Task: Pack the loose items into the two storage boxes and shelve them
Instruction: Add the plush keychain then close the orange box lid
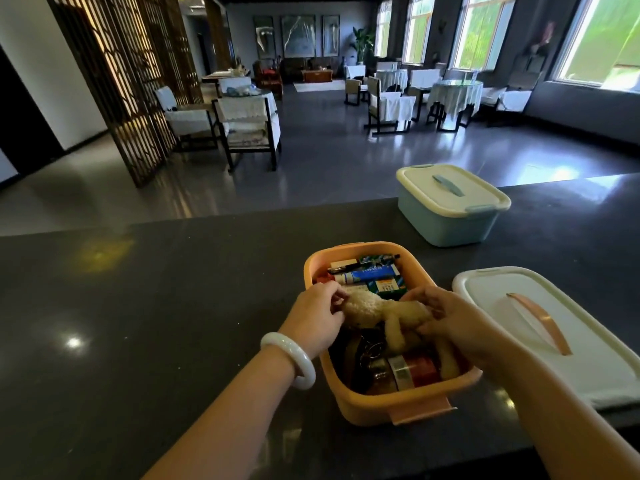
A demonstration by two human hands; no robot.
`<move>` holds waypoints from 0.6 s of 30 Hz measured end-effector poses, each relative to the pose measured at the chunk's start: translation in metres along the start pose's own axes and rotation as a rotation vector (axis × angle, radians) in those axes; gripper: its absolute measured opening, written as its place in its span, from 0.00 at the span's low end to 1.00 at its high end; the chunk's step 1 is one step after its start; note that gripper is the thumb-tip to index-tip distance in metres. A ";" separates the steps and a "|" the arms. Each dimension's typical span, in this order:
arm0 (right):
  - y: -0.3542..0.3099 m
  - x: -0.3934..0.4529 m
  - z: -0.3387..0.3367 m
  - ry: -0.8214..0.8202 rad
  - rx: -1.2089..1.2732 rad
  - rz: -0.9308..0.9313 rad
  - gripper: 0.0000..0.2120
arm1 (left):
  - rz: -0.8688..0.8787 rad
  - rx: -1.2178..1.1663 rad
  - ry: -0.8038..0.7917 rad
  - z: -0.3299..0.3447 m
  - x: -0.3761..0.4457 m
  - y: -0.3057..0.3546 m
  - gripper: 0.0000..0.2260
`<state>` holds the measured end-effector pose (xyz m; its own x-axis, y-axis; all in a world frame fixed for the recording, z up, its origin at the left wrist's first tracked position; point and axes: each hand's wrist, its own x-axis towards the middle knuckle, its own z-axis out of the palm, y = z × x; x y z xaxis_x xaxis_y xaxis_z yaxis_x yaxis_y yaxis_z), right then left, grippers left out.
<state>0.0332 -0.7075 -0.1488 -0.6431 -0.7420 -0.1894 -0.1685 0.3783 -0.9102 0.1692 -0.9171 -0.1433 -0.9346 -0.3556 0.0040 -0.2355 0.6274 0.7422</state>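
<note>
Head view. At lower centre of the frame, on the dark table (156,306), an open orange storage box (349,403), crowded with small items: a blue-and-white tube (367,273) and green packets toward its far end, a red-and-white packet (412,372) and some dark metal pieces toward the near end. Across the middle of the box, a cream-coloured plush toy (381,311), fuzzy, limbs trailing toward the near rim. Left hand (313,318) with fingers curled, pinching the toy's left end; a pale bangle (291,360) round that wrist. Right hand (457,323) with fingers curled round the toy's right end, over the box's right rim. Just right of the box, flat on the table, a white lid (588,358) with an orange handle. Further off, upper right of the table, a blue storage box (446,220) with its pale lid fitted on, well apart from the hands.
</note>
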 end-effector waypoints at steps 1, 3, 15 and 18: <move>0.001 0.000 -0.001 -0.016 0.001 -0.006 0.19 | 0.022 0.001 -0.020 0.003 -0.001 0.000 0.17; 0.002 0.000 -0.002 -0.059 0.061 0.006 0.17 | 0.054 -0.040 -0.053 0.007 -0.003 0.000 0.23; -0.001 0.019 -0.006 -0.157 -0.194 0.232 0.07 | -0.065 0.009 -0.081 0.006 0.001 0.001 0.20; -0.002 0.025 -0.002 -0.144 -0.365 0.165 0.03 | -0.034 0.277 -0.004 0.007 0.002 0.002 0.20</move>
<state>0.0156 -0.7259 -0.1506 -0.5771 -0.7150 -0.3946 -0.3424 0.6505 -0.6780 0.1648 -0.9116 -0.1465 -0.9260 -0.3770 -0.0207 -0.3298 0.7810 0.5303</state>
